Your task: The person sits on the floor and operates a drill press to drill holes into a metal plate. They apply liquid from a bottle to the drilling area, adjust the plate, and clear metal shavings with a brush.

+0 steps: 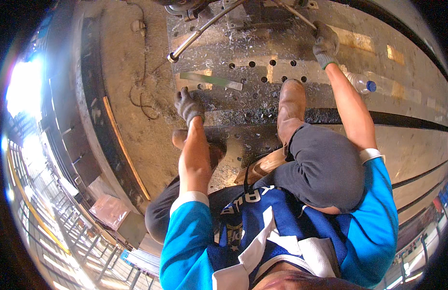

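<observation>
My right hand (325, 44), in a grey knitted glove, is closed round the outer end of a metal lever rod (295, 13) at the upper right. A second lever rod (204, 33), with a round metal end, slants down to the left from the same spot at the top edge. My left hand (189, 105), also gloved, is held with its fingers loosely apart and nothing visible in them. Just beyond it lies a flat, narrow strip (212, 79), greenish with a pale end, on the dark metal plate (224, 104). Where the two rods join is cut off.
Dark machine parts (185, 8) stand at the top edge. Round holes and scattered metal shavings cover the plate. A clear bottle with a blue cap (360, 83) lies beside my right forearm. My boot (290, 104) rests on the plate; a cable (144, 82) runs along the left floor.
</observation>
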{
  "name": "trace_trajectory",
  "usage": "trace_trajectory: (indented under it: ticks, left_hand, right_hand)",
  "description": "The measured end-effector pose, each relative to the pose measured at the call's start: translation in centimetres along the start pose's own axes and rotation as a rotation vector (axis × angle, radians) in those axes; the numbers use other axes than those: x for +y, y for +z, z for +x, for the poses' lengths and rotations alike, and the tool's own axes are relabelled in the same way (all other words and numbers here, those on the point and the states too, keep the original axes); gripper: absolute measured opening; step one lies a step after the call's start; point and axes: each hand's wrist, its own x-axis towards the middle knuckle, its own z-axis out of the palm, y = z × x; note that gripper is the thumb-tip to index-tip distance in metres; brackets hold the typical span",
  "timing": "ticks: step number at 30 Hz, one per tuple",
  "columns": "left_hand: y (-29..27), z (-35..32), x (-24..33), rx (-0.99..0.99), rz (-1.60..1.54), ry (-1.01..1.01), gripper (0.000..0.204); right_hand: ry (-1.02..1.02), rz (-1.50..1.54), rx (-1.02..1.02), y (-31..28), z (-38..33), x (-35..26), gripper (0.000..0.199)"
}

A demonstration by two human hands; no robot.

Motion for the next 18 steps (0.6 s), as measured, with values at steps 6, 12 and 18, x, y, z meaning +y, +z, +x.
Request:
trace_trajectory:
  ticks: [6,12,18]
  left_hand:
    - [-4.4,8.8,1.9,-0.099,0.217,0.478,0.061]
    - [-5.8,11.2,2.3,-0.359,0.329,0.598,0.054]
    - [-4.9,10.1,1.1,-0.421,0.363,0.588,0.037]
  right_hand:
    - [-0.077,-0.008,0.091,0.9,-0.2,2.0,0.032]
    - [-0.031,-0.068,0.035,1.0,-0.1,1.1,0.023]
    - [-0.08,-0.042,0.108,2.3,-0.5,2.1,0.025]
